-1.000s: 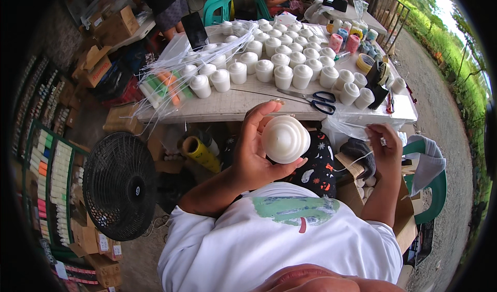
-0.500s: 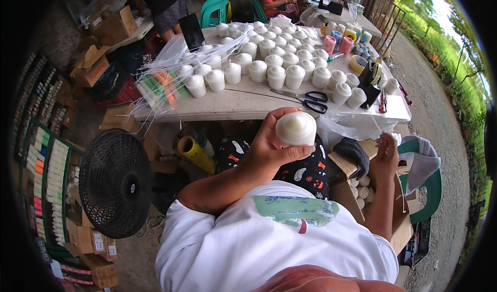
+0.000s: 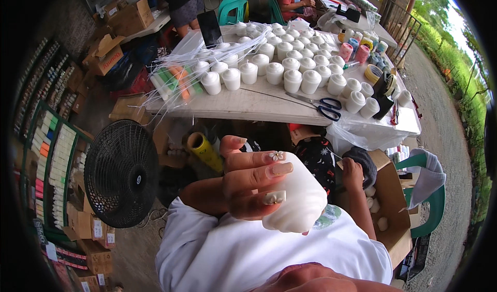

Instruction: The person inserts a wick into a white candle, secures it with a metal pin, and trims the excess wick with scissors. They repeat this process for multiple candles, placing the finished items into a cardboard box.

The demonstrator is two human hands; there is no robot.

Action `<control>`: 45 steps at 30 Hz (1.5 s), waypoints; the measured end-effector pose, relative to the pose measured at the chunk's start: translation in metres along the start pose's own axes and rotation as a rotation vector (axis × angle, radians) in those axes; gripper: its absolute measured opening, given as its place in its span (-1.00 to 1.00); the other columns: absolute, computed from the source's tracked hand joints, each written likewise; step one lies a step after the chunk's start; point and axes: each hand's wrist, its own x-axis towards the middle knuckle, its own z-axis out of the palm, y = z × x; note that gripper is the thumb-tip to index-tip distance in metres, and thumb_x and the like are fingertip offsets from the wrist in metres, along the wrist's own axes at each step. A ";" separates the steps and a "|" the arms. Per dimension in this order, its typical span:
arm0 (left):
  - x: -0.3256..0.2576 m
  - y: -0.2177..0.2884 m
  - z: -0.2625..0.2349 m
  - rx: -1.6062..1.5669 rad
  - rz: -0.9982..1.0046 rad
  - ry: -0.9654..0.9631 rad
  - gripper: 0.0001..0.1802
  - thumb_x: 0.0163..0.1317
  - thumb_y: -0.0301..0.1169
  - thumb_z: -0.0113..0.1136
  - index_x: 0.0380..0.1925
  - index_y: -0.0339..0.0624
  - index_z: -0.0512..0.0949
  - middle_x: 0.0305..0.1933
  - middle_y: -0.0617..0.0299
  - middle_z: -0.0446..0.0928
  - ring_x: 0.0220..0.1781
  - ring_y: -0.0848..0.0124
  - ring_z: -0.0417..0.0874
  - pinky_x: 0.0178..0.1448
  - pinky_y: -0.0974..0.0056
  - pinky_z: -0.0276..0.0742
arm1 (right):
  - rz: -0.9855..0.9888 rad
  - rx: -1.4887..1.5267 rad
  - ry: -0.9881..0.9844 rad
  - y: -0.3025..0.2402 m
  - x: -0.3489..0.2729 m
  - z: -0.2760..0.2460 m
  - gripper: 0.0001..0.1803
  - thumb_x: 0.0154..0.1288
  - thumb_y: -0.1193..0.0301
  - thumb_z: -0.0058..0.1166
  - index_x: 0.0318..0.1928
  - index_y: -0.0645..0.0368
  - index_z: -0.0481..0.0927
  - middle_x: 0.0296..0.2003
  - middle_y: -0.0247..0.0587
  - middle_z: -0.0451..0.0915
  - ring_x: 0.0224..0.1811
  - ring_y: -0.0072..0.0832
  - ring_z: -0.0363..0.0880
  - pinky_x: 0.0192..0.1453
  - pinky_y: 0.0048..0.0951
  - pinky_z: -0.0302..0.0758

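Close in front of my chest, my left hand (image 3: 253,178) wraps round a white candle (image 3: 303,199); it is turned so that its base and rounded side show. Lower right of it, my right hand (image 3: 353,174) is closed beside a dark cloth (image 3: 365,162), with a thin pale sliver at its fingers that I cannot make out well. Several white candles (image 3: 310,81) with pointed tops stand upright in rows on the table (image 3: 233,105). Long white wicks (image 3: 207,59) lie in a loose bundle over the table's left part.
Blue-handled scissors (image 3: 329,109) lie near the table's front edge, next to a tape dispenser (image 3: 382,91). An open cardboard box (image 3: 391,188) with white pieces stands at my right. A black fan (image 3: 135,173) is at my left. Two people (image 3: 178,2) are beyond the table.
My left hand has come closer and turned the candle over from pointed top up to its side and base. My right hand has moved left and down toward my lap.
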 end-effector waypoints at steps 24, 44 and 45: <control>0.013 0.047 0.018 -0.052 -0.111 0.268 -0.15 -0.26 0.04 0.50 0.13 0.36 0.34 -0.28 0.49 0.28 -0.10 0.48 0.36 0.27 0.02 0.03 | 0.059 -0.024 0.030 0.016 -0.007 -0.005 -0.89 0.24 0.50 -0.05 -0.22 0.08 0.48 -0.38 -0.19 0.56 -0.34 -0.16 0.53 -0.12 -0.22 0.38; -0.002 -0.032 0.009 -0.432 -0.699 0.048 -0.20 0.01 -0.20 0.43 0.15 -0.28 0.21 0.03 0.08 0.44 0.15 0.27 0.45 0.12 0.21 0.41 | 0.036 0.298 0.204 -0.050 0.030 -0.046 -0.85 0.24 0.59 -0.01 -0.18 0.19 0.49 -0.35 -0.18 0.59 -0.32 -0.23 0.56 -0.13 -0.31 0.44; -0.004 -0.048 0.011 -0.622 -0.892 0.062 -0.30 0.08 -0.19 0.35 0.12 -0.27 0.24 0.02 0.10 0.45 0.14 0.26 0.47 0.11 0.21 0.41 | 0.089 0.406 0.200 -0.066 0.035 -0.055 -0.83 0.20 0.65 0.02 -0.18 0.22 0.49 -0.36 -0.17 0.57 -0.36 -0.27 0.56 -0.18 -0.34 0.47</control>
